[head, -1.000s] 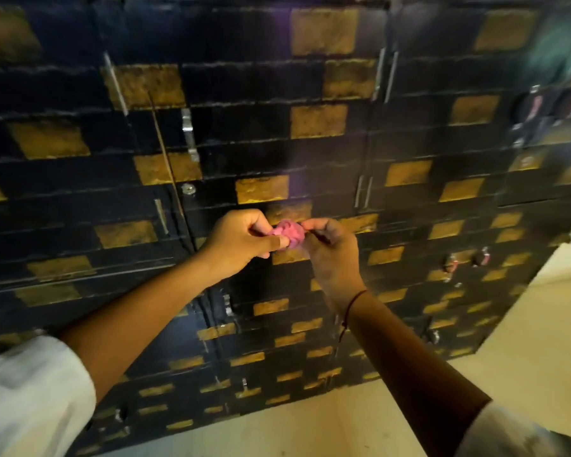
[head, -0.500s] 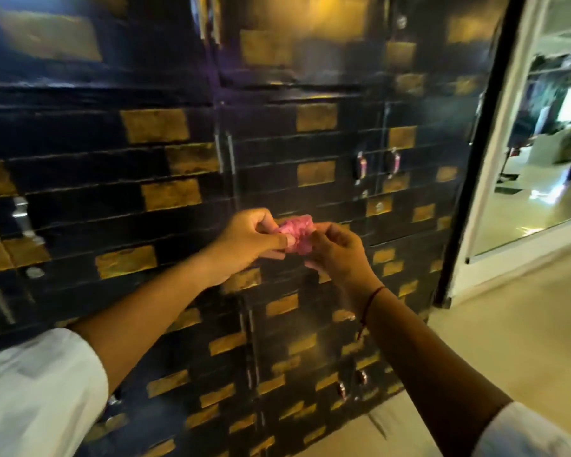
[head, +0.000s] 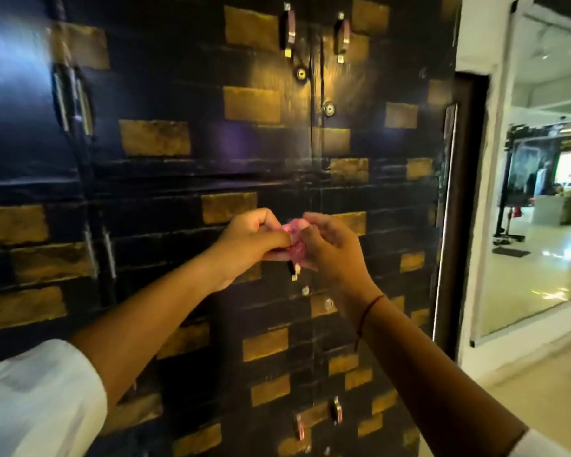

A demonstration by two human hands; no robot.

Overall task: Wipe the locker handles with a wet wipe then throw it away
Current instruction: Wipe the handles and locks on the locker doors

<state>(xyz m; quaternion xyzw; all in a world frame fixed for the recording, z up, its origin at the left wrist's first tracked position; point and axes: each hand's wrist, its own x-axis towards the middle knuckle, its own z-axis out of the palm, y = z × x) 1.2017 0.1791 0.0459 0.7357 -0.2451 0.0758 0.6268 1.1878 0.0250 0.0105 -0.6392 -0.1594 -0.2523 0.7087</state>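
View swung right; both hands (head: 330, 249) now hide most of wipe (head: 292, 227).

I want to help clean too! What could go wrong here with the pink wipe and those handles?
Both hands, left and right, pinch the bunched pink wipe, so it could tear or slip and drop to the floor. The nearest handle sits half hidden behind the hands, so it might be missed. The top handles are high up and may get skipped.
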